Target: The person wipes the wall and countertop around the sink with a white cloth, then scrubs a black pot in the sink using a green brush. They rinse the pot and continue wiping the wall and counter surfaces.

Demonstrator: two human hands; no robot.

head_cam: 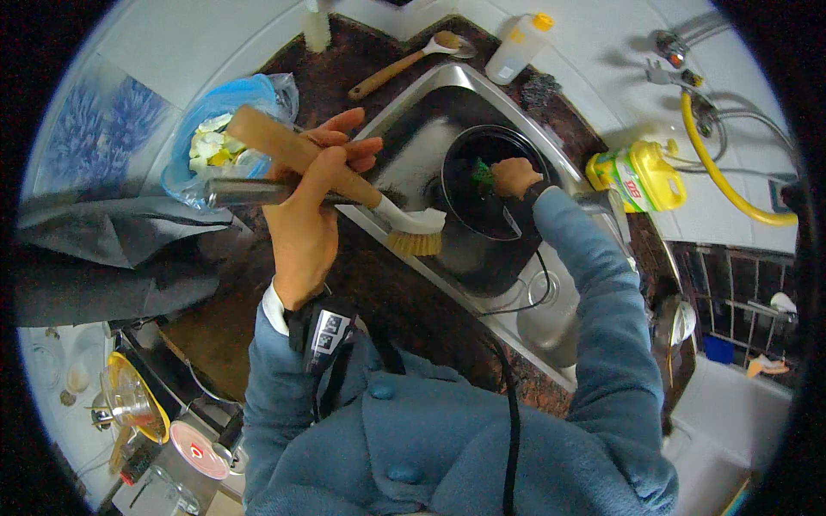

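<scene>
My left hand (303, 219) holds a dish brush (413, 222) by its wooden handle, with the pale bristles hanging over the sink's near rim. A second metal-handled utensil (248, 192) crosses the brush handle in the same hand; its far end is hard to make out. My right hand (516, 177) is closed on a green scouring pad (481, 172) inside a dark round pan (461, 209). That pan rests in the large bowl of the stainless steel sink (413, 138). My fingers hide part of the pad.
A blue bag with peelings (216, 103) stands left of the sink. Behind lie a wooden-handled brush (393, 71), a bottle with yellow cap (516, 51) and steel wool (541, 90). A yellow detergent jug (645, 177) stands right; a smaller sink bowl (548, 322) is nearer me.
</scene>
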